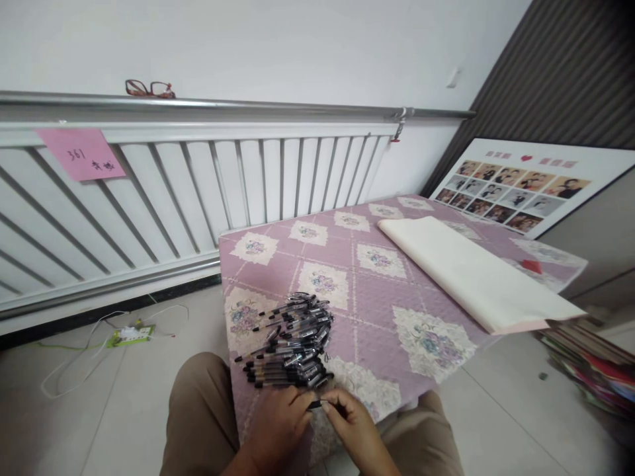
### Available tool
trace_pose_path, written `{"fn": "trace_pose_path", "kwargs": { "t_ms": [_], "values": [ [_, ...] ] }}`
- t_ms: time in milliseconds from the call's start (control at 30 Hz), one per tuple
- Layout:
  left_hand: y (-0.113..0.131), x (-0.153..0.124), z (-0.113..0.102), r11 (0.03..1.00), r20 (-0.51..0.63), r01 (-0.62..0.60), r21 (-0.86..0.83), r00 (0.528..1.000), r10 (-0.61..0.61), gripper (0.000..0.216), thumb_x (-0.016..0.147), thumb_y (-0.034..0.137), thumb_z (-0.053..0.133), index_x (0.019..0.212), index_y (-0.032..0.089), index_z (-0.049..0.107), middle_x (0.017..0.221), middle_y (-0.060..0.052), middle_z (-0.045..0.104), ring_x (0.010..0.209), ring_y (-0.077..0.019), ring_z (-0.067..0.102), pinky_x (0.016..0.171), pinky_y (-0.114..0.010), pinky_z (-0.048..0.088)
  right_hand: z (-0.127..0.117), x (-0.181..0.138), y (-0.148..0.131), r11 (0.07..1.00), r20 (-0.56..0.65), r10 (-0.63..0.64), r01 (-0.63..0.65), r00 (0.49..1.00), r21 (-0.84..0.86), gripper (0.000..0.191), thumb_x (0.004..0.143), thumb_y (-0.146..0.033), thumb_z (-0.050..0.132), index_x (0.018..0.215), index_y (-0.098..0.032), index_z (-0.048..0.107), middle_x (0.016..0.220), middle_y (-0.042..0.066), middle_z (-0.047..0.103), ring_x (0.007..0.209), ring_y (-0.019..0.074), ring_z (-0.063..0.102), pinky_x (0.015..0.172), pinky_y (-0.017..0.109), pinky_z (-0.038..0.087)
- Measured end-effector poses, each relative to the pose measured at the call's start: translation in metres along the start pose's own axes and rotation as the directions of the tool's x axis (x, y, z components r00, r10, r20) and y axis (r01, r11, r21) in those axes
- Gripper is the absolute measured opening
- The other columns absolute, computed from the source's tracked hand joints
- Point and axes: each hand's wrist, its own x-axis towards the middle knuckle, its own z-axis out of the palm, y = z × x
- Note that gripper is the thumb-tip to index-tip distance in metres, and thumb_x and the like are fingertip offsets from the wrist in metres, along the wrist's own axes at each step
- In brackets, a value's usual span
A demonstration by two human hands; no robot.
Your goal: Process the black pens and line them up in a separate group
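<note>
At bottom centre, the left hand [278, 423] and right hand [354, 423] each pinched an end of a slim black pen [317, 404], fingertips closed on it; it looked light, stiff, likely slippery, best gripped mid-barrel; the pen pile [292, 340] lay just above.

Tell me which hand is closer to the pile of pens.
Left. The left hand sits just at the near edge of the pile of pens. The right hand is farther off, to the pile's lower right; both hands hold a single pen.
</note>
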Motion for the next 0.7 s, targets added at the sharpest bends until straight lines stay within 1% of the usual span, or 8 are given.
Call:
{"fn": "trace_pose_path", "kwargs": {
  "t_ms": [67, 133, 200, 267, 333, 433, 567, 700],
  "values": [
    [0.0, 0.001, 0.001, 1.0, 0.007, -0.019, 0.021, 1.0, 0.019, 0.026, 0.085, 0.017, 0.053, 0.107, 0.028, 0.059, 0.087, 0.0, 0.062, 0.076, -0.0168, 0.058, 0.066, -0.026, 0.044, -0.002, 0.001, 0.0, 1.0, -0.002, -0.006, 0.006, 1.0, 0.006, 0.024, 0.078, -0.041, 0.059, 0.085, -0.02, 0.068, 0.084, 0.005, 0.071, 0.083, 0.0217, 0.064, 0.078, 0.032, 0.049],
    [-0.001, 0.001, 0.002, 1.0, -0.008, -0.013, 0.013, 1.0, 0.013, 0.025, 0.085, 0.016, 0.052, 0.106, 0.027, 0.06, 0.089, -0.001, 0.062, 0.078, -0.0168, 0.058, 0.068, -0.026, 0.044, -0.006, 0.003, 0.001, 1.0, -0.065, -0.026, 0.025, 0.998, -0.015, 0.024, 0.079, -0.04, 0.057, 0.088, -0.02, 0.068, 0.087, 0.006, 0.071, 0.085, 0.0223, 0.064, 0.079, 0.033, 0.05],
    [-0.001, 0.0, 0.003, 1.0, -0.03, -0.007, -0.011, 1.0, 0.006, 0.025, 0.085, 0.016, 0.051, 0.106, 0.026, 0.06, 0.089, -0.001, 0.062, 0.078, -0.0165, 0.058, 0.069, -0.026, 0.044, -0.01, 0.007, 0.002, 0.992, -0.171, -0.078, 0.061, 0.982, -0.106, 0.02, 0.081, -0.036, 0.054, 0.084, -0.021, 0.067, 0.083, 0.006, 0.069, 0.081, 0.0221, 0.064, 0.076, 0.033, 0.05],
    [-0.001, 0.0, 0.003, 0.999, -0.047, -0.001, -0.036, 0.999, -0.001, 0.024, 0.085, 0.016, 0.05, 0.105, 0.026, 0.06, 0.089, -0.001, 0.062, 0.079, -0.016, 0.058, 0.07, -0.026, 0.044, -0.012, 0.011, 0.003, 0.964, -0.234, -0.163, 0.105, 0.959, -0.243, 0.015, 0.08, -0.03, 0.054, 0.08, -0.021, 0.066, 0.081, 0.006, 0.067, 0.08, 0.0221, 0.063, 0.076, 0.034, 0.05],
    [-0.001, 0.0, 0.002, 0.999, -0.059, -0.001, -0.051, 0.998, -0.002, 0.023, 0.085, 0.016, 0.05, 0.103, 0.025, 0.061, 0.088, -0.001, 0.062, 0.078, -0.0158, 0.058, 0.069, -0.025, 0.044, -0.012, 0.016, 0.004, 0.922, -0.223, -0.242, 0.152, 0.944, -0.357, 0.015, 0.078, -0.023, 0.054, 0.086, -0.022, 0.066, 0.087, 0.007, 0.067, 0.086, 0.0228, 0.062, 0.08, 0.035, 0.049],
    [0.0, 0.001, 0.0, 0.998, -0.063, 0.0, -0.064, 0.998, -0.004, 0.022, 0.085, 0.017, 0.049, 0.101, 0.025, 0.062, 0.087, -0.001, 0.062, 0.078, -0.0161, 0.058, 0.068, -0.025, 0.044, -0.01, 0.021, 0.005, 0.87, -0.159, -0.29, 0.191, 0.944, -0.455, 0.029, 0.073, -0.015, 0.055, 0.099, -0.023, 0.066, 0.097, 0.007, 0.066, 0.096, 0.0241, 0.06, 0.088, 0.037, 0.047],
    [0.001, 0.002, -0.002, 0.997, -0.043, 0.021, -0.079, 0.999, -0.025, 0.021, 0.085, 0.017, 0.05, 0.1, 0.025, 0.062, 0.087, -0.001, 0.062, 0.078, -0.0164, 0.058, 0.068, -0.026, 0.043, -0.006, 0.025, 0.003, 0.836, -0.11, -0.244, 0.151, 0.964, -0.528, 0.037, 0.07, -0.009, 0.055, 0.102, -0.023, 0.066, 0.098, 0.008, 0.065, 0.097, 0.0252, 0.059, 0.088, 0.036, 0.046],
    [0.002, 0.002, -0.002, 0.995, -0.048, 0.038, -0.089, 0.998, -0.042, 0.021, 0.084, 0.016, 0.052, 0.1, 0.026, 0.062, 0.088, 0.0, 0.062, 0.08, -0.0167, 0.058, 0.069, -0.027, 0.043, -0.007, 0.025, -0.001, 0.808, -0.073, -0.182, 0.107, 0.981, -0.579, 0.031, 0.07, -0.009, 0.054, 0.096, -0.021, 0.067, 0.089, 0.009, 0.064, 0.09, 0.0257, 0.059, 0.081, 0.035, 0.048]
  ]
}}
